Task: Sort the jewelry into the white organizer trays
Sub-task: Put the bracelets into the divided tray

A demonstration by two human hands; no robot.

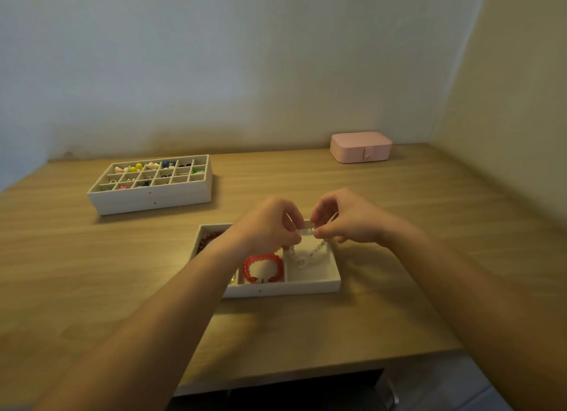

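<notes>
Both hands, left (270,226) and right (346,220), pinched your pearl strand (306,232) crosswise, its loop dangling straight into the tray's (306,286) right compartment below.

Wooden table (383,195) bears two white trays (285,286) (153,200), pink box (360,147).

— What sits on the table (399,303) at one o'clock?
— A pink case (361,146), lid down, clasp facing us, close to the back wall (245,57).
— And the wall itself?
— Pale, with a brownish stain (190,137) low down at eleven o'clock. A side wall (521,103) meets it at two o'clock.
— Below the table's near edge?
— Something dark (306,392) at six o'clock, with a metal part (390,392) beside it. I can't tell what.
</notes>
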